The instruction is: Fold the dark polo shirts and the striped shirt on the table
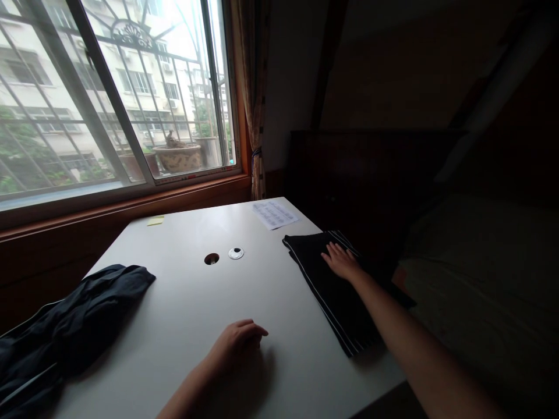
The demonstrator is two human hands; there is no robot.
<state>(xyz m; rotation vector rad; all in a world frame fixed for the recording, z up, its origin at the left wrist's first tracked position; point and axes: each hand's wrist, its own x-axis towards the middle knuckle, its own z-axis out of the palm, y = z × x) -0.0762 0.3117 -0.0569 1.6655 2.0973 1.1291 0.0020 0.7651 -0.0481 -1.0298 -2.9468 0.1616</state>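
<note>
A black folded garment with thin white stripes, its exact kind unclear, lies along the right side of the white table. My right hand rests flat on its upper part, fingers spread. Over the table's front middle is my left hand, loosely bent with the forefinger stretched to the right. I see nothing held in it, though its underside is hidden. To the left, a crumpled dark garment with pale piping runs out of view.
A printed sheet of paper and a yellow sticky note lie near the table's back edge. Mid-table are a round cable hole and a white round cap. Behind stand a barred window and a tied curtain.
</note>
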